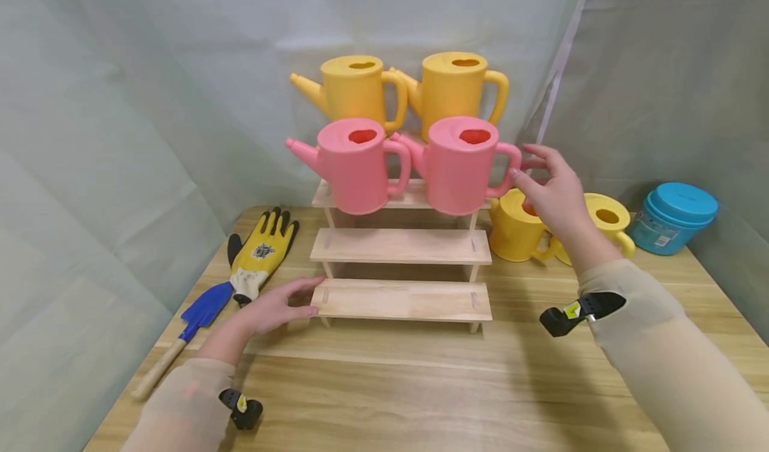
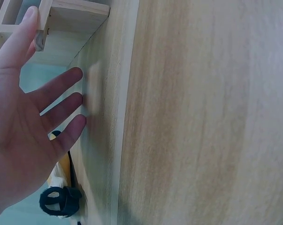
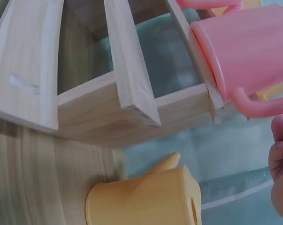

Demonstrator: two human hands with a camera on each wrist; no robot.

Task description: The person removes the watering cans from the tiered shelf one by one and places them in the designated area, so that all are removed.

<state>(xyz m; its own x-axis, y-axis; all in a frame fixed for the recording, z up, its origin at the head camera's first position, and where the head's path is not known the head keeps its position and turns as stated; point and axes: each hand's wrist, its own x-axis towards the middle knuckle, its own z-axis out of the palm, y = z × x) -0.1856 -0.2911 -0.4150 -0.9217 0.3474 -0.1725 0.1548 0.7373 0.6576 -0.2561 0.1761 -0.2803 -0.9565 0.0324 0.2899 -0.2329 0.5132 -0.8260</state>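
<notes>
My left hand grips the left end of the lowest step of a wooden tiered stand between thumb and index finger; its other fingers are spread below. On an upper step stand two pink watering cans with spouts to the left. My right hand is at the handle of the right-hand pink watering can, thumb tip overlapping the handle and index tip beside its outer edge. Behind them, higher up, are two orange-yellow watering cans. In the right wrist view, curled fingers show just under the pink handle.
Right of the stand, two more yellow watering cans sit on the wooden table, with a blue lidded tub beyond. At left lie a yellow-and-black glove and a blue trowel. Pale curtains enclose the table.
</notes>
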